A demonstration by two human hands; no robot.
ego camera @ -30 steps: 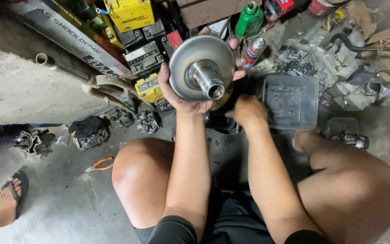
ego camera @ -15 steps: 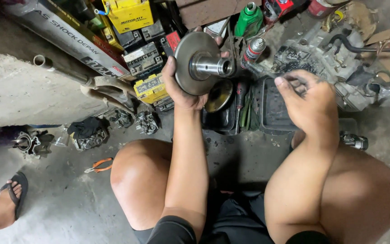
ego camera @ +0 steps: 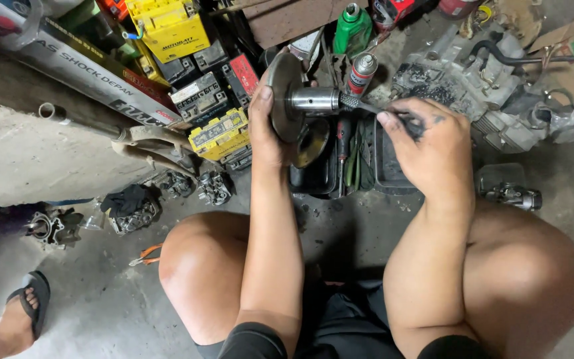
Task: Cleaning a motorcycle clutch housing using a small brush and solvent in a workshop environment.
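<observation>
Right hand point(ego camera: 433, 143) has closed in since the earlier frame, fingers pinching a thin tool into the pulley's point(ego camera: 286, 96) hub; left hand point(ego camera: 267, 129) clamps the disc edge-on, steadying it.

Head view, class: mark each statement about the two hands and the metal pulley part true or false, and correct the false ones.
1. The left hand holds the round metal pulley part edge-on, its shaft pointing toward the right hand. True.
2. The right hand is empty. False: it holds a thin dark tool whose tip meets the shaft end.
3. The pulley part lies on the floor. False: it is held up above the dark tray.
4. A green bottle stands beyond the hands. True.
5. Orange-handled pliers lie on the floor beside the left knee. True.
</observation>
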